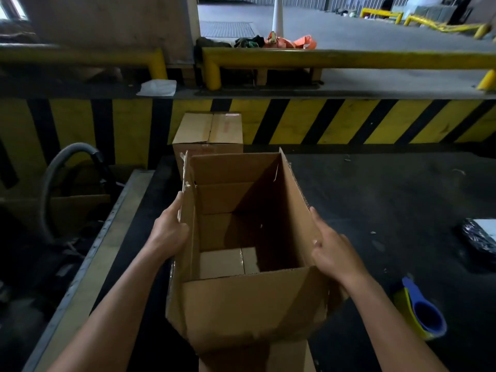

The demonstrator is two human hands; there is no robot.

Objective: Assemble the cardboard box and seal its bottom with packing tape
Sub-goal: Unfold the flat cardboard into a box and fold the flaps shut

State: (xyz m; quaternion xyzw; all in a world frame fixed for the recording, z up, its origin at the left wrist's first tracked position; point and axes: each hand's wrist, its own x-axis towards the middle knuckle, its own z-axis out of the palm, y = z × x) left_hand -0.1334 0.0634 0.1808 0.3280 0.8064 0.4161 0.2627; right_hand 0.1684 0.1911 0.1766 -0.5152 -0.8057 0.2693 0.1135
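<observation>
A brown cardboard box (252,304) stands open-topped on the dark work surface (375,200) in front of me, its upper flaps raised. Inside, the bottom flaps lie folded flat with a seam between them. My left hand (169,232) grips the box's left flap edge, thumb over the cardboard. On the box's right side, my right hand (335,253) lies against the outside of the wall with fingers straight. A tape dispenser with a roll of packing tape (421,312) lies on the surface at the right, apart from both hands.
A closed cardboard box (209,132) stands just behind the open one. A black wrapped parcel (480,237) lies at the far right. A grey hose (61,178) and clutter lie below the surface's left edge. A yellow-black striped wall (349,122) bounds the back.
</observation>
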